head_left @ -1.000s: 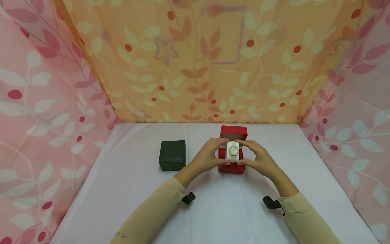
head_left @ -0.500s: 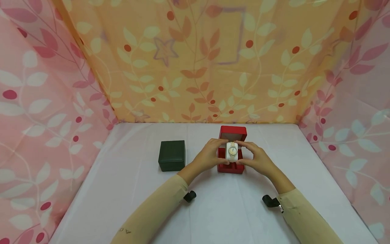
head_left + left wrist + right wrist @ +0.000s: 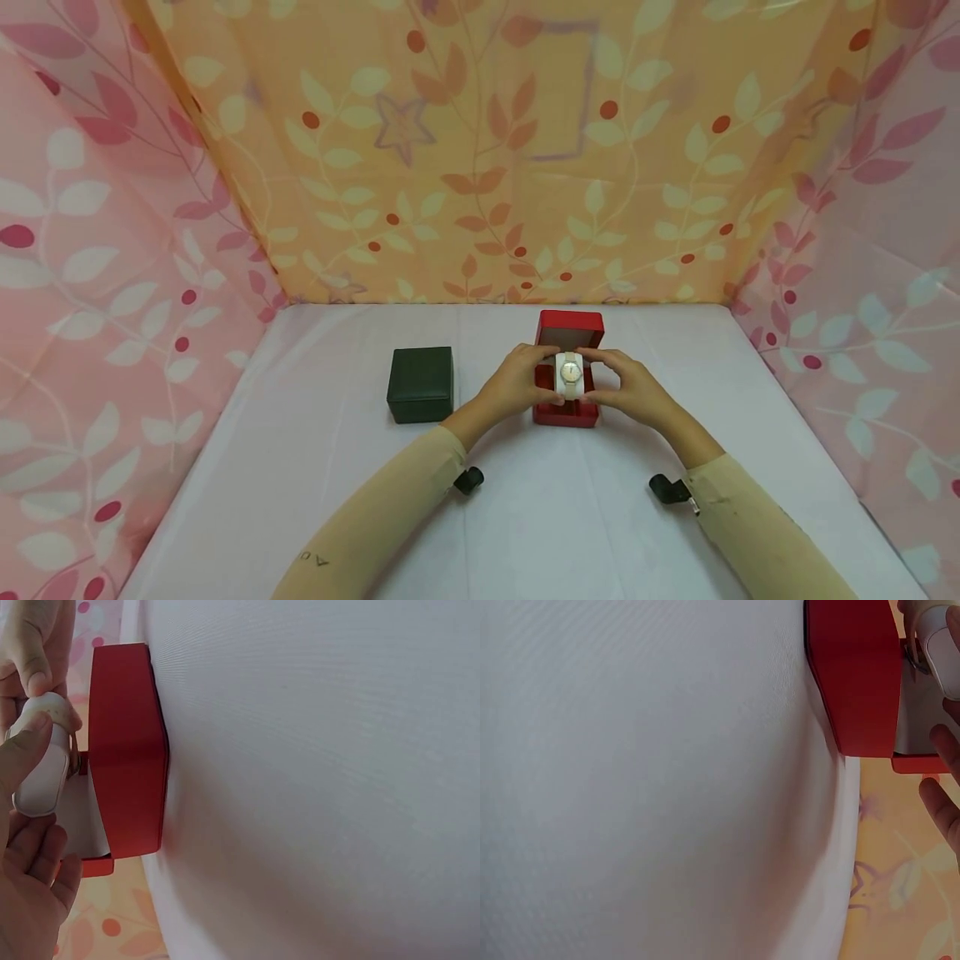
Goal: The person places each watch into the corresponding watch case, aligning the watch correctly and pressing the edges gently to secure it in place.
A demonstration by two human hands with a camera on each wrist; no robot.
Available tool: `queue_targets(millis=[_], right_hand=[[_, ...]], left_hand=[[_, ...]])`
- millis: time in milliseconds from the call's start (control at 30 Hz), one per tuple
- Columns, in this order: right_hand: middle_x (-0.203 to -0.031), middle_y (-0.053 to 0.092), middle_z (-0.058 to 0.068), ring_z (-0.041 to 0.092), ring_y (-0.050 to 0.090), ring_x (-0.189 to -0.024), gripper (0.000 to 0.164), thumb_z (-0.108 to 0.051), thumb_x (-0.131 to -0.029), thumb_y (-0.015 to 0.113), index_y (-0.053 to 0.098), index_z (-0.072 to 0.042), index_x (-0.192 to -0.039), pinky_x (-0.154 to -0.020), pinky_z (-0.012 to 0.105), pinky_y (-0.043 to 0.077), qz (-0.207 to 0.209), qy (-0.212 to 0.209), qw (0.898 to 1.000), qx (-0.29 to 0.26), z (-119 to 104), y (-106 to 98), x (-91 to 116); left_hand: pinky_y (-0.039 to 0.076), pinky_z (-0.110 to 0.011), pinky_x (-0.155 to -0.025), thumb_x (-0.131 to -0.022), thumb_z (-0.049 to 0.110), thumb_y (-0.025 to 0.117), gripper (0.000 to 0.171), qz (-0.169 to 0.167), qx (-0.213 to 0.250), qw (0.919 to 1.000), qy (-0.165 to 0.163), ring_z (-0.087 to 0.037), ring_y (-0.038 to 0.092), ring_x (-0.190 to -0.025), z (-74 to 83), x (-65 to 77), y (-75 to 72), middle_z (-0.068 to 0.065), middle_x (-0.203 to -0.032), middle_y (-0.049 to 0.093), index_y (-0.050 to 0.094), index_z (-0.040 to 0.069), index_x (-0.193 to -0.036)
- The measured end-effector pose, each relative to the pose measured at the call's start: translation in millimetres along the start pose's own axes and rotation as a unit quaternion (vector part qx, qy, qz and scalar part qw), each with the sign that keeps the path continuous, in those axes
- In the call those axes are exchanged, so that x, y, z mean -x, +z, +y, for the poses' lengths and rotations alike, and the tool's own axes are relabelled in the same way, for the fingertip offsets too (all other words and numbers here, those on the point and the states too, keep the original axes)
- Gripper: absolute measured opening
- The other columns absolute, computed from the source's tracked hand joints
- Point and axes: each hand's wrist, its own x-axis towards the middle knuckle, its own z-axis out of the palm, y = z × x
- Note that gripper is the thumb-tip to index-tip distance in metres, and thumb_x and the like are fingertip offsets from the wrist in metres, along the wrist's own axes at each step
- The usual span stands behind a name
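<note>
A round-faced wristwatch (image 3: 571, 372) with a pale strap is wrapped round a white cushion (image 3: 41, 776). My left hand (image 3: 519, 381) pinches the cushion's left side between thumb and fingers. From the opposite side, my right hand (image 3: 633, 389) grips it likewise, so both hands hold it together. Directly beneath the watch is a red watch box (image 3: 572, 320), its lid raised at the back. Part of the box interior is hidden behind the hands and cushion. In the left wrist view the cushion is seen from its end, just above the red box wall (image 3: 127, 750).
Left of the hands a dark green box (image 3: 421, 385) sits closed on the white-covered table (image 3: 322, 467). A yellow leaf-patterned cloth (image 3: 480, 150) hangs behind. Pink patterned cloths (image 3: 90, 317) line both sides.
The head view has shifted slightly. The watch on its cushion looks a touch smaller, as if a little lower towards the red box. Both hands keep their hold.
</note>
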Motion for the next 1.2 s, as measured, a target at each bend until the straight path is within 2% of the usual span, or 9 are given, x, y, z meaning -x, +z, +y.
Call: queue_targets(millis=[233, 567, 867, 1200], right_hand=[[-0.145, 0.059, 0.008, 0.035, 0.050, -0.137, 0.076, -0.042, -0.080, 0.087, 0.056, -0.021, -0.147, -0.110, 0.067, 0.037, -0.007, 0.001, 1.000, 0.003, 5, 0, -2], [-0.139, 0.063, 0.007, 0.033, 0.055, -0.131, 0.076, -0.042, -0.079, 0.088, 0.058, -0.018, -0.145, -0.107, 0.063, 0.043, -0.003, -0.021, 0.999, 0.036, 14, 6, -2], [-0.136, 0.064, 0.005, 0.030, 0.056, -0.128, 0.074, -0.041, -0.080, 0.088, 0.059, -0.020, -0.144, -0.106, 0.060, 0.045, -0.004, -0.024, 0.999, 0.048, 17, 8, -2], [-0.134, 0.065, 0.005, 0.029, 0.057, -0.126, 0.073, -0.037, -0.080, 0.089, 0.060, -0.017, -0.143, -0.106, 0.058, 0.045, -0.008, -0.035, 0.998, 0.058, 17, 10, -3]], left_hand=[[0.049, -0.035, -0.106, -0.075, 0.034, 0.093, 0.082, -0.001, -0.003, 1.0000, 0.004, -0.017, 0.052, -0.126, -4.1, -3.9, 5.4, -0.002, -0.135, 0.062, 0.056, 0.011, -0.145], [0.047, -0.030, -0.107, -0.077, 0.034, 0.092, 0.081, -0.027, -0.034, 0.9989, 0.016, -0.017, 0.052, -0.125, -8.6, -6.6, 9.3, -0.001, -0.136, 0.063, 0.055, 0.009, -0.145], [0.047, -0.030, -0.107, -0.079, 0.032, 0.090, 0.076, -0.036, -0.047, 0.9974, 0.041, -0.018, 0.052, -0.125, -12.3, -7.6, 10.1, -0.001, -0.136, 0.064, 0.056, 0.010, -0.144], [0.045, -0.031, -0.109, -0.082, 0.033, 0.088, 0.074, -0.046, -0.049, 0.9965, 0.048, -0.018, 0.051, -0.126, -14.1, -6.9, 7.1, 0.000, -0.138, 0.063, 0.056, 0.011, -0.146]])
